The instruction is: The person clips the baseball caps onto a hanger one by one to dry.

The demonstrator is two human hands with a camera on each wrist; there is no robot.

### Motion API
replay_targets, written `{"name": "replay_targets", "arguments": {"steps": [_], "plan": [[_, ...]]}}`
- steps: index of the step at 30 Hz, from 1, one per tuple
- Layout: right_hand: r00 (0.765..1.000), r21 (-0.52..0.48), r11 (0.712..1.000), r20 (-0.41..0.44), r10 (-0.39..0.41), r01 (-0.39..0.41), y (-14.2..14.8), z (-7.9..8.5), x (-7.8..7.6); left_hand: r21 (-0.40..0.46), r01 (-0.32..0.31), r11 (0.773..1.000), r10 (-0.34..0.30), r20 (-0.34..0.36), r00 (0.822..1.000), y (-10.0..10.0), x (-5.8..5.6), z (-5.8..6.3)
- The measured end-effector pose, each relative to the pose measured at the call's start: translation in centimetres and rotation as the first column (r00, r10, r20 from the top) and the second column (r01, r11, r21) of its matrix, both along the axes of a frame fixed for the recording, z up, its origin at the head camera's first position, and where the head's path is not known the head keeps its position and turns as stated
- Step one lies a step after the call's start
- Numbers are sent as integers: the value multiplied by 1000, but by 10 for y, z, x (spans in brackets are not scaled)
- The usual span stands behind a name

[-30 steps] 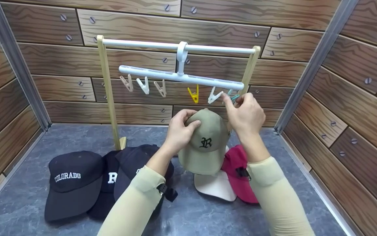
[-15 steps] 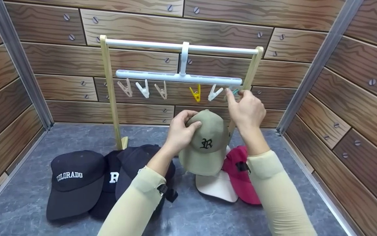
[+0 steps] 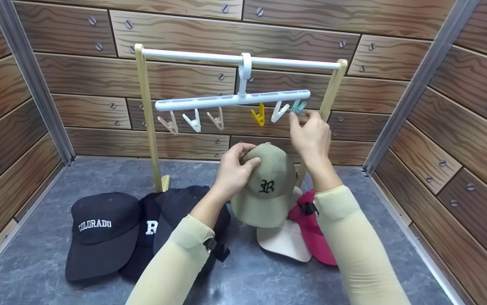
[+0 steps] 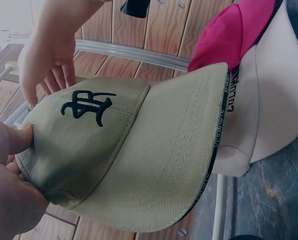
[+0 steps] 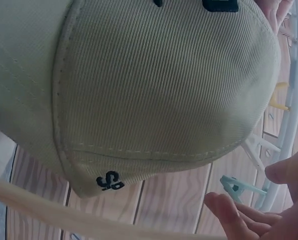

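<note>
An olive-green baseball cap (image 3: 271, 169) with a dark letter on its front is held up in the head view, brim down. My left hand (image 3: 232, 171) pinches its crown, thumb (image 4: 21, 139) on the outside. To the right of the cap, my right hand (image 3: 311, 137) is raised just below the teal clothespin (image 3: 298, 106). In the right wrist view its thumb and fingers (image 5: 224, 207) are spread apart beside that clothespin, with nothing pinched between them. White, yellow and beige clothespins hang along the white hanger bar (image 3: 209, 102), above the cap.
The hanger hooks over the white rail (image 3: 192, 56) of a wooden-legged rack (image 3: 146, 118). Dark caps, one a black COLORADO cap (image 3: 103, 237), lie on the left of the grey tabletop (image 3: 264, 284). A cream cap (image 3: 283, 241) and a red cap (image 3: 317, 237) lie on the right.
The hanger bar has tilted the other way, its right end now higher and its left end lower. My right hand has shifted slightly left, while the left hand keeps holding the cap.
</note>
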State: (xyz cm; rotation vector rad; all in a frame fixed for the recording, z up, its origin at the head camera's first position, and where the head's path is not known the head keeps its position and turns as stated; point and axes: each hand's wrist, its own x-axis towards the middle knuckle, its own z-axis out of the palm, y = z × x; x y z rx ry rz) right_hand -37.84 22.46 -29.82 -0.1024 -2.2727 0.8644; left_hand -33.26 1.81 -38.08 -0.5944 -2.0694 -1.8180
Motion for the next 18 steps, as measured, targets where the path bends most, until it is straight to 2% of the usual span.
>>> {"name": "replay_targets", "arguments": {"steps": [6,18], "plan": [[998,-87,994,21,64,-62,-5,2,-15,4,-5,1000,5,-19,1000,-4,-2,-2],[990,-87,988,48,135,-131,-11,-1,-38,23,-16,1000,16,3,1000,-14,-3,-5]]}}
